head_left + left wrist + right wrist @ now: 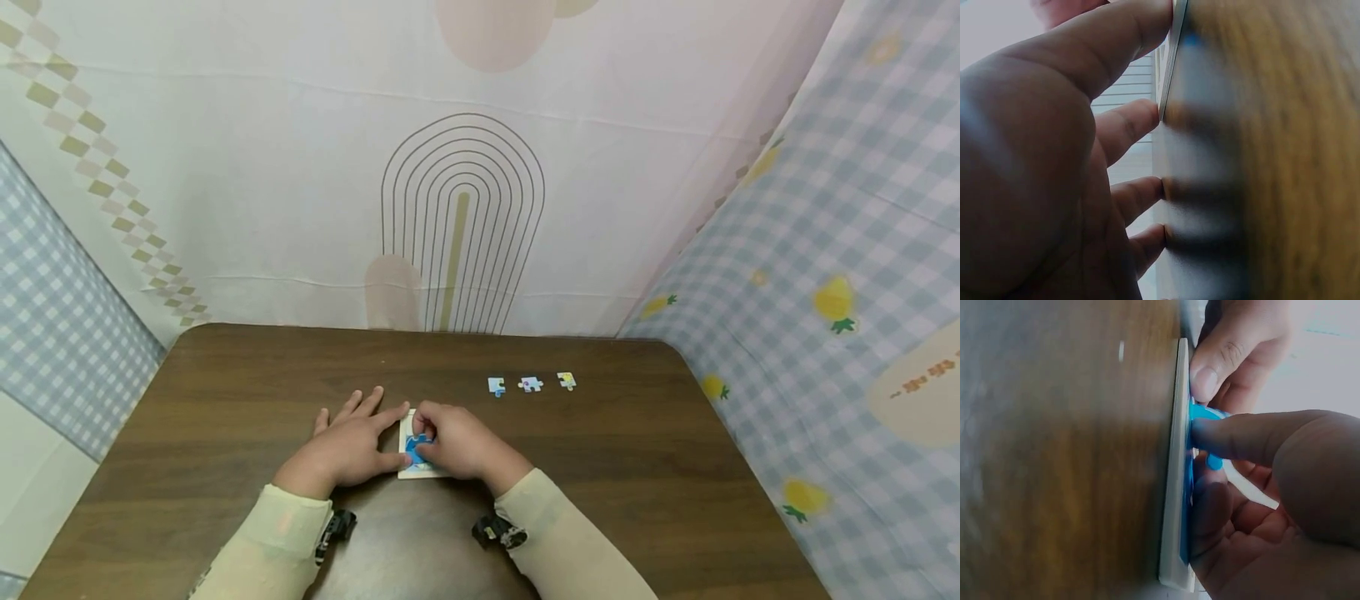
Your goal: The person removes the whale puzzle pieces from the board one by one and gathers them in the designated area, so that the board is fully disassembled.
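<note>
A small jigsaw board [424,474] with a pale rim lies on the table under both hands. My left hand [347,450] is spread flat beside it, thumb and index fingertip on its left edge. The other left fingertips touch the tabletop in the left wrist view. Over the board, my right hand [467,443] pinches a blue jigsaw piece [1209,412] between thumb and curled fingers. The piece stands tilted up from the board in the right wrist view. Most of the board's upper right is hidden by the right hand.
Three loose jigsaw pieces, a pale blue one [496,386], a lilac one [531,384] and a yellow-marked one [566,381], lie in a row behind the board to the right. The brown wooden table [637,467] ends at hanging cloths at the back and sides.
</note>
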Motion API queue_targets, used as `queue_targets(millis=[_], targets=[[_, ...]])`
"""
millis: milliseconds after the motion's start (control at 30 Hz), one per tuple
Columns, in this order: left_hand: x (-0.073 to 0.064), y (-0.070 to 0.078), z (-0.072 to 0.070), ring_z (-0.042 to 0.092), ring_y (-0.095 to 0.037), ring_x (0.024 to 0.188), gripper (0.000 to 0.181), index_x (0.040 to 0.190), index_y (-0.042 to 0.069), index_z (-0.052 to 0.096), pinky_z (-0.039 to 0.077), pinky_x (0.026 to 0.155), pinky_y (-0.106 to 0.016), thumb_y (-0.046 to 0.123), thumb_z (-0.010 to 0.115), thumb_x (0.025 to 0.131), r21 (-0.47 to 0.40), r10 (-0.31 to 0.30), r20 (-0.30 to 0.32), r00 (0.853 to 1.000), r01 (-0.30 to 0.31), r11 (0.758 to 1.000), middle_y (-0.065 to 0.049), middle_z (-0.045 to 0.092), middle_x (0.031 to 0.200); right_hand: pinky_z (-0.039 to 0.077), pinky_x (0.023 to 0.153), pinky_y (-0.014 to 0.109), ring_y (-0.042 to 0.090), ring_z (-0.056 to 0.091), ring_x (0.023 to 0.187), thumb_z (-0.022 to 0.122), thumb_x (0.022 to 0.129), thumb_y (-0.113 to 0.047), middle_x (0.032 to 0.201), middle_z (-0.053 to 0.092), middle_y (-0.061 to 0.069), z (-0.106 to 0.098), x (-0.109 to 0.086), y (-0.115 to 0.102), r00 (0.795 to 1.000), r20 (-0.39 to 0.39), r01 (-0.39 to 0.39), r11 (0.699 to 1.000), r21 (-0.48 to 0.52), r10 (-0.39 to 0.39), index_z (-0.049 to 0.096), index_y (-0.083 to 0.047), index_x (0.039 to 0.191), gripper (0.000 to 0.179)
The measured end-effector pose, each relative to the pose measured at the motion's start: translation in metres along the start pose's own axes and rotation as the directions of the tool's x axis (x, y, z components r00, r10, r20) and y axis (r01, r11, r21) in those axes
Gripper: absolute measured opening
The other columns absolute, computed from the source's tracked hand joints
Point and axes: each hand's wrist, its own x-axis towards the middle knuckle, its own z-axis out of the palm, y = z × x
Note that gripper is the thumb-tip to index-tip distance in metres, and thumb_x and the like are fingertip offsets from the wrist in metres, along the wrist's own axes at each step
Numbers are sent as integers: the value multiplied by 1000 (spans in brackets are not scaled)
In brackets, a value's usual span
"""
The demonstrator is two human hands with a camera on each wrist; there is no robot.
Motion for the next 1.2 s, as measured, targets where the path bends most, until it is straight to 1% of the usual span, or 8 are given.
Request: queue_targets(millis=[133,300,500,633,767,867,1033,1200], targets=[[0,1,0,12,-56,173,89,175,34,44,6,125,-93,65,78,100,-6,-1,-2,1000,1,1000,-18,18,189,48,72,22,4,55,78,76,105,-7,89,61,-8,-3,-2,2,999,28,30,999,37,-31,63,-19,103,18],[0,1,1,12,-55,173,88,175,34,44,6,125,-93,64,78,100,-9,-1,0,1000,1,1000,-18,18,189,48,70,21,3,56,75,74,107,-8,86,62,-10,-5,-3,4,998,51,45,997,64,-48,63,-20,101,17],[0,1,0,12,-55,173,89,175,34,44,7,125,-93,65,78,100,-6,-4,-3,1000,4,1000,-19,17,189,47,71,21,3,55,77,74,107,-11,88,60,-9,-7,-4,6,997,46,55,994,93,-59,62,-19,102,15],[0,1,1,11,-55,174,89,175,34,43,6,125,-93,67,77,99,-4,-8,1,1000,8,1000,-18,17,189,49,74,22,4,57,81,74,107,-11,91,61,-8,-9,-5,10,998,19,55,989,137,-58,64,-20,106,13],[0,1,1,11,-55,174,90,175,35,43,6,125,-93,68,78,99,-1,-11,2,1000,11,1000,-18,17,189,53,79,24,5,60,86,73,109,-12,96,66,-8,-11,-8,14,999,-14,42,982,182,-40,69,-21,112,10],[1,1,1,11,-55,174,91,175,36,43,6,125,-92,69,78,98,1,-13,4,1000,13,1000,-18,16,189,54,79,25,6,62,87,72,110,-14,98,69,-8,-15,-11,15,999,-35,25,981,194,-18,73,-22,115,10],[1,1,2,10,-54,174,90,175,36,43,5,125,-92,69,77,99,2,-18,8,1000,18,1000,-18,16,189,54,79,26,10,62,87,70,112,-16,99,70,-7,-24,-18,15,998,-65,-12,980,197,26,78,-21,117,11],[1,1,2,10,-54,174,91,176,37,42,4,126,-92,68,78,99,0,-16,8,1000,16,1000,-18,16,190,55,78,27,11,62,88,70,112,-16,100,71,-6,-34,-23,22,994,-91,-49,983,178,66,81,-20,119,13]])
